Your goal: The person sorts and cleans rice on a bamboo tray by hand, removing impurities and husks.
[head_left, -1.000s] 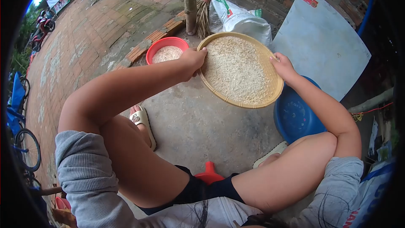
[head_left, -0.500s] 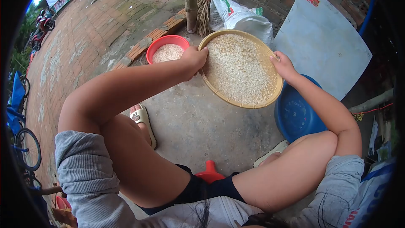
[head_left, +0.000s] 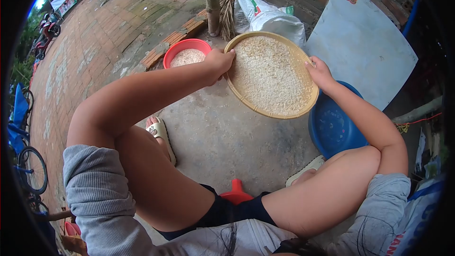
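A round woven winnowing basket [head_left: 246,105] is held out in front of me, above the concrete floor. Pale, rice-like grains [head_left: 272,76] with yellowish husks toward the far side cover most of its inside. My left hand [head_left: 220,64] grips the basket's left rim, thumb on top and fingers beneath. My right hand [head_left: 320,72] is closed on the right rim, its fingers partly hidden. Beyond my left forearm sits a red basin [head_left: 204,46] holding similar grain. Below my right forearm stands a blue basin [head_left: 330,135], partly covered by the arm.
A white sack [head_left: 279,21], a straw broom [head_left: 231,7] and a post [head_left: 213,4] stand beyond the basket. A pale board [head_left: 362,42] leans at the brick wall. A red plastic object [head_left: 236,192] lies between my legs. Bicycles and a motorbike are at far left.
The basket has risen very slightly in view, with both hands still on its rim. The grain lies nearly as before.
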